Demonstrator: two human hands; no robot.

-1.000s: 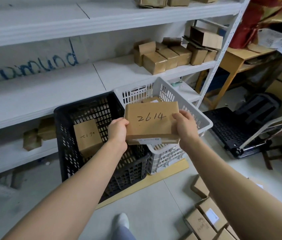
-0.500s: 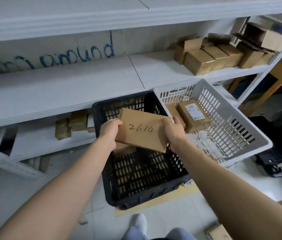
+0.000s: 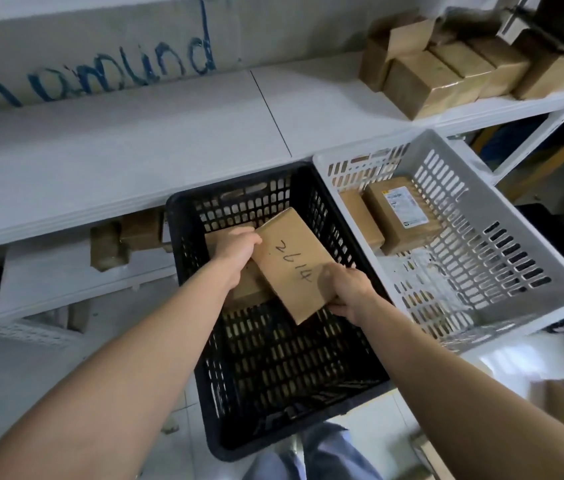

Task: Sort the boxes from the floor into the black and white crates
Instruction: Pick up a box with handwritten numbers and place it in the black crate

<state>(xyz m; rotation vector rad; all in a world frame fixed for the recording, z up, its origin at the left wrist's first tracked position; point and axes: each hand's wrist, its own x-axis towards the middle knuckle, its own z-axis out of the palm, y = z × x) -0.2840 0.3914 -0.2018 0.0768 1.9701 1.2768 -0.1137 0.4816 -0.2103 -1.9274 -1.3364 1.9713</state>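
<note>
left hand (image 3: 237, 249) + right hand (image 3: 348, 289) each curled round an end of box 2614 (image 3: 294, 265), tilted inside black crate (image 3: 291, 424) on 1 other box (image 3: 249, 291); white crate (image 3: 515, 306) holds 2: small box (image 3: 361, 220), labelled box (image 3: 401, 213); pale floor (image 3: 14, 375), white shelf (image 3: 135, 150) behind

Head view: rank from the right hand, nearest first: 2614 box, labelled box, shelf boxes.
1. 2614 box, gripped by the right hand, over the black crate.
2. labelled box, inside the white crate, right.
3. shelf boxes, far upper right.

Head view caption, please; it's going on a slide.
Left hand and right hand hold box 2614 over the black crate; the white crate beside it holds two boxes.
</note>
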